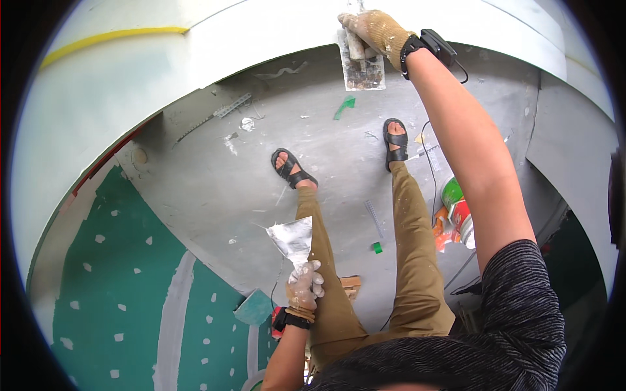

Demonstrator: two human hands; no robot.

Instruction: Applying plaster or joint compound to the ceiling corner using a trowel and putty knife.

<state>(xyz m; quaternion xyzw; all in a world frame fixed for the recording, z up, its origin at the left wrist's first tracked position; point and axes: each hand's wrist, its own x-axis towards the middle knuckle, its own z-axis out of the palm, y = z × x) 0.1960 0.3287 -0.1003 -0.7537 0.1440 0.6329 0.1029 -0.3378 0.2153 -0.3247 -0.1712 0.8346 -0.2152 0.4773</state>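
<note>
My right hand (378, 31), in a tan work glove smeared with white, is raised at the top of the view. Its fingers are wrapped round a plastering trowel (365, 78) with a rectangular, stained metal blade. The trowel is at the lower edge of a broad white panel (274, 29); whether it touches cannot be told. Lower down, in front of my left leg, my gloved left hand (304, 288) is closed on the handle of a wide putty knife (293, 237). White compound coats its flared blade, which points upward and away from me.
A green wall board (130, 260) with white filled spots stands at left. Scraps of green tape (344, 107) and perforated strips (222, 112) litter the grey floor (222, 169). Right of my legs are a green-and-red container (454, 199) and a dark cable (433, 176).
</note>
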